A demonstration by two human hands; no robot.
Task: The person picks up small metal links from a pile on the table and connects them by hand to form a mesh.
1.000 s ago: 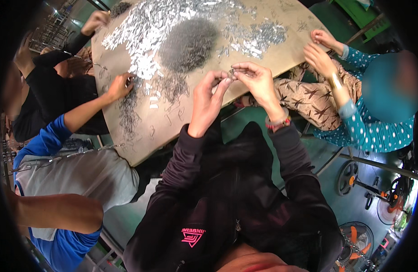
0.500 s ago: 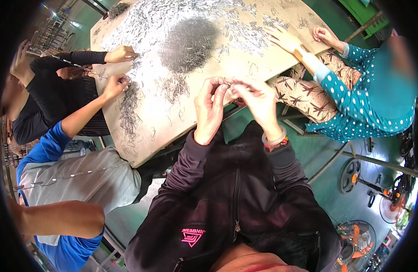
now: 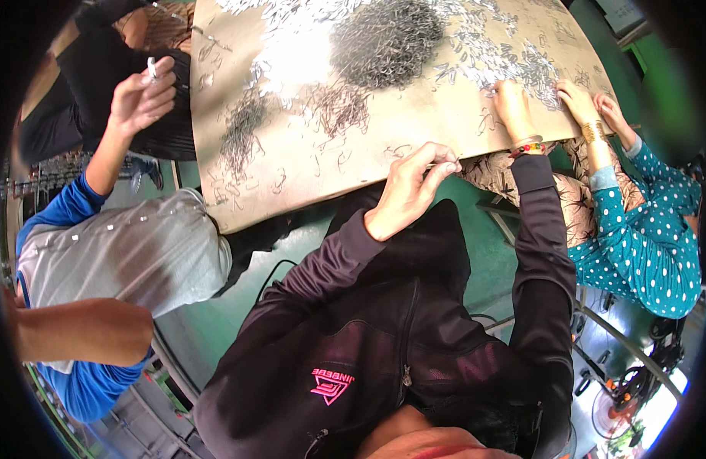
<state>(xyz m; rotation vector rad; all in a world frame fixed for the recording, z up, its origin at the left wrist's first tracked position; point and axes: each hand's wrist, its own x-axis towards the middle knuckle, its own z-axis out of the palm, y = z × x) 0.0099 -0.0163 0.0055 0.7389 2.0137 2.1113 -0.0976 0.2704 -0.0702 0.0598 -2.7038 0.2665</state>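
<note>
My left hand (image 3: 416,187) is raised just off the table's near edge, thumb and forefinger pinched together. What lies in the pinch is too small to make out. My right hand (image 3: 515,113) reaches over the table, its fingers stretched down to the near edge of a spread of small silver metal pieces (image 3: 483,65). Its fingertips are partly hidden, and nothing shows between them. A few thin bent wire hooks (image 3: 487,121) lie beside that hand. Further back rises a dark heap of wire hooks (image 3: 387,42).
The tan table (image 3: 292,199) also bears smaller wire clusters (image 3: 242,134). At right, a co-worker in a dotted teal top (image 3: 636,229) has hands close to my right one. At left, a co-worker in blue and grey (image 3: 131,260) holds up a small white piece (image 3: 152,67).
My hands were together before my chest; they have parted. The right has gone out to the silver pieces, while the left stays pinched nearby. The left co-worker's hand has lifted off the table.
</note>
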